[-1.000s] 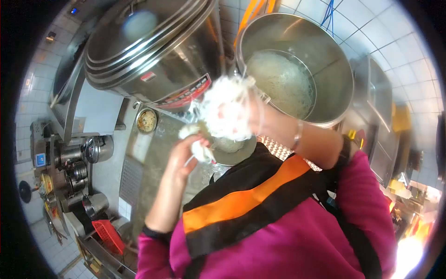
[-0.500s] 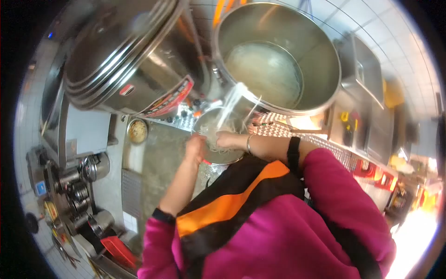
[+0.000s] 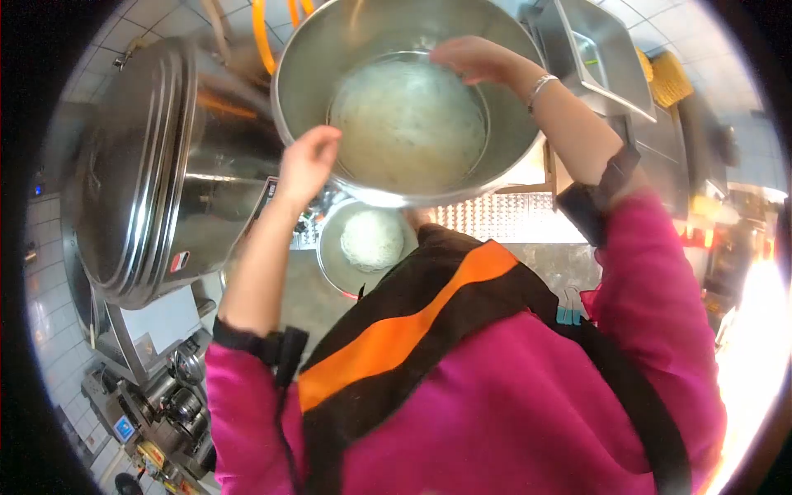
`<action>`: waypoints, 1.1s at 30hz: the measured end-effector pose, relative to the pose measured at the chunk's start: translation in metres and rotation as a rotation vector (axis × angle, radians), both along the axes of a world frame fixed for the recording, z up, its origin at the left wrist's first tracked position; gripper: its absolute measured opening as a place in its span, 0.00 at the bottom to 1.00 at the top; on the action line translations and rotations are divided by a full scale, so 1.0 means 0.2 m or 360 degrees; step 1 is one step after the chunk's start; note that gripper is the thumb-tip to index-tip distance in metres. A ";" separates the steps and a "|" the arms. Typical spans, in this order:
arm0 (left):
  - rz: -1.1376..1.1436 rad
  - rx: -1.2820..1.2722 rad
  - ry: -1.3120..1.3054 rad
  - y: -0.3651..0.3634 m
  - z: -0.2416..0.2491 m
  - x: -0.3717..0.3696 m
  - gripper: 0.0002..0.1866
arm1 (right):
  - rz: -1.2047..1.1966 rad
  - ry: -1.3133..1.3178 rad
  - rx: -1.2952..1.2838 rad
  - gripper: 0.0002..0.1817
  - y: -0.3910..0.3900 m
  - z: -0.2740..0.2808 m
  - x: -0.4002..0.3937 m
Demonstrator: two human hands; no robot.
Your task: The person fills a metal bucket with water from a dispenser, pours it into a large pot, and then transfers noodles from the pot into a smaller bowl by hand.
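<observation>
Metal pot point(image 3: 511, 140), fingers point(image 3: 455, 56) over both sides

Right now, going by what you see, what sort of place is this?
Most likely a commercial kitchen: there's a very large open metal pot, a big lidded steel container beside it, and a white tiled wall.

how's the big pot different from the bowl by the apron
The pot looks much wider than the bowl. The pot holds cloudy liquid, while the bowl holds a white mound. The right hand appears over the pot's opening; neither hand is over the bowl. Both are round and uncovered.
</observation>
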State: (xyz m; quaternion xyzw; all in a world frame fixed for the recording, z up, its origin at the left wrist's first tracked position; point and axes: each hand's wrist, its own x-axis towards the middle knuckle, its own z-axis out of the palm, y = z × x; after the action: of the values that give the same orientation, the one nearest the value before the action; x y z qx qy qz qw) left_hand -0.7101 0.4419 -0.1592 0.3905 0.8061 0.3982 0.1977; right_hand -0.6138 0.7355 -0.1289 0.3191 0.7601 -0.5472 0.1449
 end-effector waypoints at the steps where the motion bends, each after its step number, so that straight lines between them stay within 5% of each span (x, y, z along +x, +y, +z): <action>1: -0.0078 -0.0110 0.0277 0.03 -0.03 -0.05 0.08 | 0.0007 -0.0150 0.0037 0.25 0.13 -0.14 0.00; 2: -0.0209 -0.0216 0.0587 0.06 -0.05 -0.10 0.07 | 0.0016 -0.0296 0.0078 0.27 0.24 -0.27 -0.01; 8: -0.0183 -0.0464 0.0711 0.10 -0.22 -0.20 0.09 | -0.0029 -0.0773 -0.0041 0.38 0.51 -0.89 -0.10; 10: -0.0116 -0.0677 0.0718 0.12 -0.23 -0.20 0.08 | -0.0237 -0.0620 0.0137 0.38 0.56 -1.35 -0.11; 18: 0.0017 -0.0727 0.0608 0.16 -0.18 -0.21 0.04 | 0.0041 -0.0681 0.0049 0.35 0.30 -2.07 -0.59; 26: 0.0040 -0.0659 0.0650 0.16 -0.22 -0.24 0.07 | 0.0413 -0.0737 -0.0422 0.32 -0.26 -2.29 -0.68; 33: 0.0060 -0.0648 0.0641 0.16 -0.18 -0.25 0.05 | 0.0435 -0.0825 -0.0925 0.29 -0.60 -2.06 -0.25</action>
State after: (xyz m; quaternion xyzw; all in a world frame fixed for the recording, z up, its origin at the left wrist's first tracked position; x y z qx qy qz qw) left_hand -0.7602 0.4749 -0.1949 0.3990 0.8996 0.1461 0.1007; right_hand -0.6638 0.6163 -0.5416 0.2882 0.5476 -0.6163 0.4871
